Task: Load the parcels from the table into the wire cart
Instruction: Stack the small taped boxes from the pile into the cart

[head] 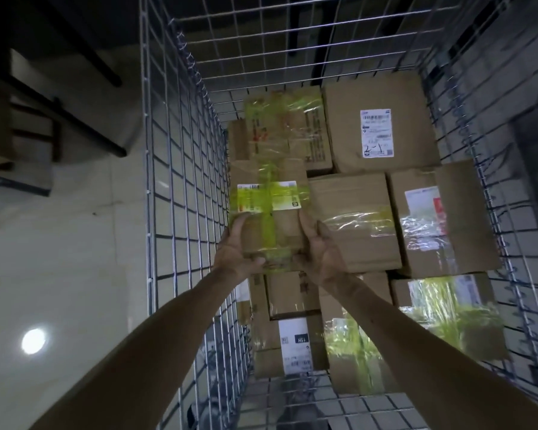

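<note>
Cardboard parcel [269, 212], long axis pointing away along the wire cart [180, 181]
Left hand [233, 252] and right hand [320, 252] clamp its near end, fingers [257, 261] curled.

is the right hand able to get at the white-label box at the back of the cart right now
Probably not yet: the right hand grips the yellow-taped parcel with the left hand. The white-label box lies uncovered on top, nothing above it, so once freed the way looks open.
</note>
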